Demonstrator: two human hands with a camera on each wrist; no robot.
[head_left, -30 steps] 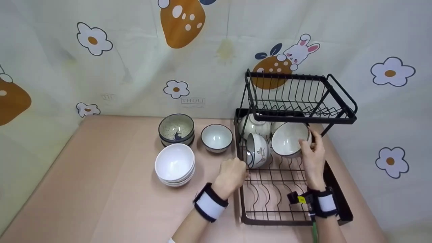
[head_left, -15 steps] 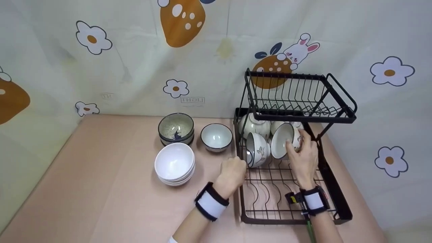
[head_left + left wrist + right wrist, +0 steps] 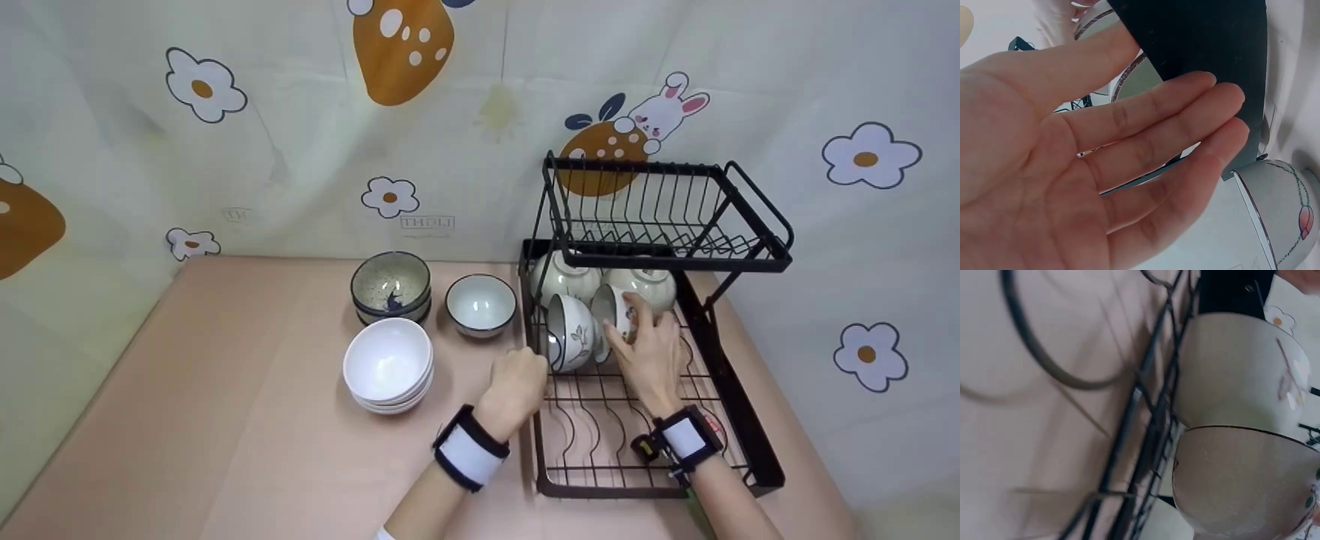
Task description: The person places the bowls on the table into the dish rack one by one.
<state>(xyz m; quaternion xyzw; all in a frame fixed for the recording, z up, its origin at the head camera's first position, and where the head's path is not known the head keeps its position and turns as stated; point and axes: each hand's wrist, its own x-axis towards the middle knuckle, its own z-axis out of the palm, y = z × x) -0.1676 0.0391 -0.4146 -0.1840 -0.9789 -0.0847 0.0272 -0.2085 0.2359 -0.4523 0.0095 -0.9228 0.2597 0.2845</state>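
Observation:
My right hand (image 3: 651, 360) holds a small white floral bowl (image 3: 607, 307) by its outside, thumb near the front. The bowl is tipped on its side in the lower tier of a black dish rack (image 3: 600, 493). Close on its left, another floral bowl (image 3: 576, 337) stands on edge. In the right wrist view the held bowl (image 3: 1241, 478) looks close against the neighbouring bowl (image 3: 1235, 371). My left hand (image 3: 516, 384) grips the rack's left side wall; the left wrist view shows fingers outside the dark wall (image 3: 1207, 39), the thumb tip hidden behind it.
Upside-down bowls (image 3: 566, 279) sit at the rack's back, under the upper tier (image 3: 675, 262). Left of the rack are a single dark-rimmed bowl (image 3: 481, 306), stacked speckled bowls (image 3: 391, 285) and stacked white bowls (image 3: 388, 364). A patterned curtain (image 3: 300, 150) hangs behind.
My right hand has moved left with the bowl and turned it from facing forward onto its side beside the standing bowl. An upside-down bowl behind is now exposed. My left hand stays put.

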